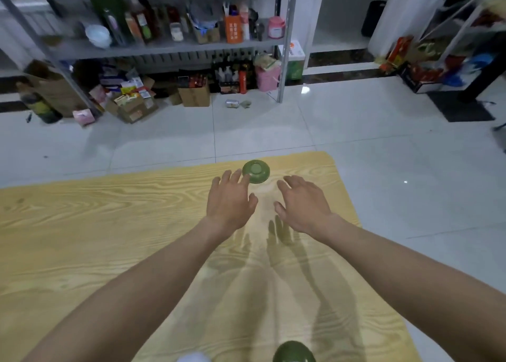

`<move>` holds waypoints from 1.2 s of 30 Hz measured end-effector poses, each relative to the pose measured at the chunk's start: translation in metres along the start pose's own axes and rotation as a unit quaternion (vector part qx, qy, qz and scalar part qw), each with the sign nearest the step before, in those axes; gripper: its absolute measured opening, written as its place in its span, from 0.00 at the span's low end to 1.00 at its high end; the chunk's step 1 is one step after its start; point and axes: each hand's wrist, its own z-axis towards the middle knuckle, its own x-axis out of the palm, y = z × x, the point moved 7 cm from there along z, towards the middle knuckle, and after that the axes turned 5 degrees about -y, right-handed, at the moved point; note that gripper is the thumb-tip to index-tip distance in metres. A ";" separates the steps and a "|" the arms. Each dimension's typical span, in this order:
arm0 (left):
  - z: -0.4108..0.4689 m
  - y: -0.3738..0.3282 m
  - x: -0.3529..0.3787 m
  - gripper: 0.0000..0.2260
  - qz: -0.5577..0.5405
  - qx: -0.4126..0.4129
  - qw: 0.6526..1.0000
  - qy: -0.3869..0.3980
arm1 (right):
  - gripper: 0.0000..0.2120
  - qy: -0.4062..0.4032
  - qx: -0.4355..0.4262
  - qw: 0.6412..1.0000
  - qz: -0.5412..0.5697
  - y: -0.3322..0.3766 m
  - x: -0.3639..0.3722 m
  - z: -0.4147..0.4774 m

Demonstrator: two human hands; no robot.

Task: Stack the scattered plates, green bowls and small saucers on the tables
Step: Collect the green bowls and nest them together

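Grip nil: left hand (230,200) & right hand (299,202) spread by upturned green ceramic bowl (256,171), far edge of wood-grain table (109,224); prob. slick, brittle, so take rim.

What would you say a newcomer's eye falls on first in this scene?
Two open hands, the left hand and right hand, reach across the wooden table toward a green bowl, apparently upside down, near its far edge. A second green bowl is cut off at the bottom edge, and cluttered metal shelves stand behind.

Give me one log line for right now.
left hand open, fingertips at green bowl | right hand open, empty, nearby | bowl inverted, near far edge of table
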 end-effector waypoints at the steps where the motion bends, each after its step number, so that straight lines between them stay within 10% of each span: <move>1: 0.008 0.001 0.005 0.22 -0.030 -0.015 0.999 -0.007 | 0.24 0.011 -0.004 1.000 0.011 -0.005 0.005 0.008; 5: 0.042 0.024 0.038 0.20 -0.256 -0.214 0.943 0.014 | 0.23 0.061 0.093 0.975 0.194 -0.031 0.039 0.045; 9: 0.063 0.054 0.089 0.11 -0.460 -0.440 0.771 0.018 | 0.17 0.037 0.258 0.852 0.453 -0.057 0.069 0.079; 12: 0.076 0.066 0.118 0.15 -0.500 -0.496 0.710 0.014 | 0.10 0.047 0.337 0.760 0.554 -0.066 0.096 0.100; 16: 0.090 0.071 0.139 0.16 -0.500 -0.505 0.703 0.016 | 0.14 0.075 0.393 0.709 0.581 -0.075 0.131 0.124; 36: 0.108 0.061 0.148 0.21 -0.563 -0.481 0.670 0.059 | 0.18 0.093 0.388 0.733 0.551 -0.063 0.152 0.150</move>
